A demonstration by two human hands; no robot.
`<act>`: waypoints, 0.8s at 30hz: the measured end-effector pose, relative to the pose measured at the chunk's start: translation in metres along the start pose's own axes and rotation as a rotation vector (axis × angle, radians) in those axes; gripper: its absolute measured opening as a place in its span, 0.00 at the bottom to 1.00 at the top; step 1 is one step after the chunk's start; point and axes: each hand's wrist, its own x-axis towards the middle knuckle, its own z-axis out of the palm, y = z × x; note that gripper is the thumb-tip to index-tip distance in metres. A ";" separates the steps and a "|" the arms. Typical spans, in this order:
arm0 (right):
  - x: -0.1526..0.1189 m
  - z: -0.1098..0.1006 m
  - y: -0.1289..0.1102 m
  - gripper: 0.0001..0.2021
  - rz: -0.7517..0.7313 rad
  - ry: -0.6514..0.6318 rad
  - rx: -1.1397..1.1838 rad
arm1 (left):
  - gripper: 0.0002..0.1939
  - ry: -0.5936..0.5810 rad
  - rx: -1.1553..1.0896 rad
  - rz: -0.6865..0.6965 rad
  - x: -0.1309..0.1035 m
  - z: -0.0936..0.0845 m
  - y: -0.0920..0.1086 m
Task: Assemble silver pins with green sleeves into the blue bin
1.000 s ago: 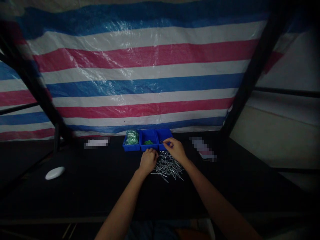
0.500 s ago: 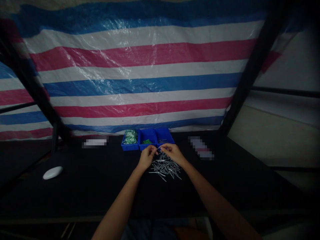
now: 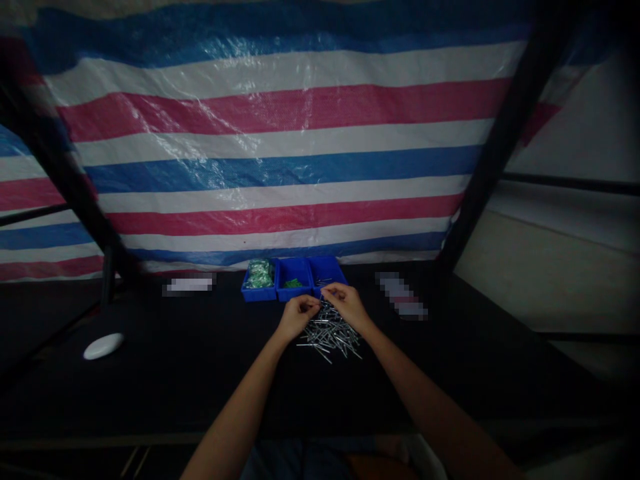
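Note:
Just in front of three blue bins, both my hands are close together over a pile of thin silver metal rods (image 3: pixel 334 333). My left hand (image 3: pixel 296 316) is closed in a pinch above the pile's left edge; what its fingertips hold is too small to make out. My right hand (image 3: pixel 346 305) pinches thumb against fingers at the back of the pile. A sliver of a thin metal rod (image 3: pixel 321 299) shows below its fingertips, mostly covered by the fingers.
The left blue bin (image 3: pixel 260 295) holds green-and-clear plastic packets, the middle bin (image 3: pixel 295 292) some small green pieces, the right bin (image 3: pixel 336 267) a few rods. A white oval object (image 3: pixel 103 347) lies left on the black table (image 3: pixel 175 373). Striped sheeting (image 3: pixel 280 167) hangs behind.
The thin rod that stretched between my fingertips no longer shows there. My left hand has dropped slightly and turned, and my right hand has risen a little.

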 end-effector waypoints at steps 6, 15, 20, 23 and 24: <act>-0.001 -0.001 -0.007 0.11 -0.010 0.008 -0.005 | 0.14 0.034 -0.095 -0.055 0.001 0.001 0.003; -0.012 -0.004 -0.028 0.06 -0.118 -0.090 -0.343 | 0.15 0.146 -0.364 -0.158 0.001 -0.008 0.020; -0.014 0.002 -0.029 0.05 -0.122 -0.144 -0.425 | 0.17 0.148 -0.331 -0.161 0.002 -0.011 0.021; -0.014 0.003 -0.025 0.04 -0.117 -0.162 -0.429 | 0.17 0.142 -0.314 -0.156 0.002 -0.011 0.021; -0.014 0.004 -0.023 0.04 -0.114 -0.166 -0.420 | 0.17 0.144 -0.313 -0.153 0.002 -0.011 0.022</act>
